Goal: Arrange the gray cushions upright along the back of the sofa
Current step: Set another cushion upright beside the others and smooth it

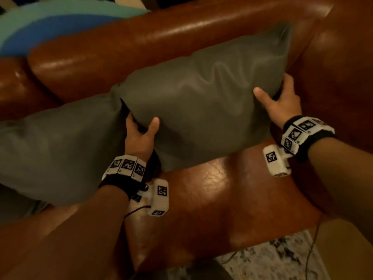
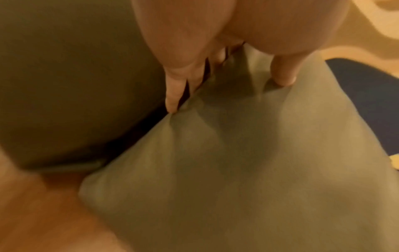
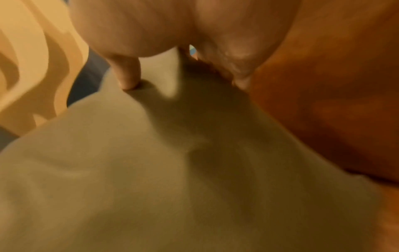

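Observation:
A gray cushion [image 1: 203, 98] stands tilted against the brown leather sofa back [image 1: 141, 39], near the right armrest. My left hand [image 1: 139, 134] grips its lower left edge, thumb on the front face and fingers tucked behind. On the opposite edge my right hand [image 1: 280, 102] holds it the same way, thumb in front. In the left wrist view the gray cushion [image 2: 248, 162] fills the frame beneath my left hand [image 2: 215, 71]. The right wrist view shows the gray cushion [image 3: 151, 170] under my right hand [image 3: 183, 71]. A second gray cushion [image 1: 56, 150] leans at the left.
The sofa seat [image 1: 222, 199] lies bare in front of the held cushion. The right armrest [image 1: 347, 77] is close beside my right hand. A blue and teal object [image 1: 40, 27] sits behind the sofa back. A patterned rug [image 1: 272, 259] covers the floor below.

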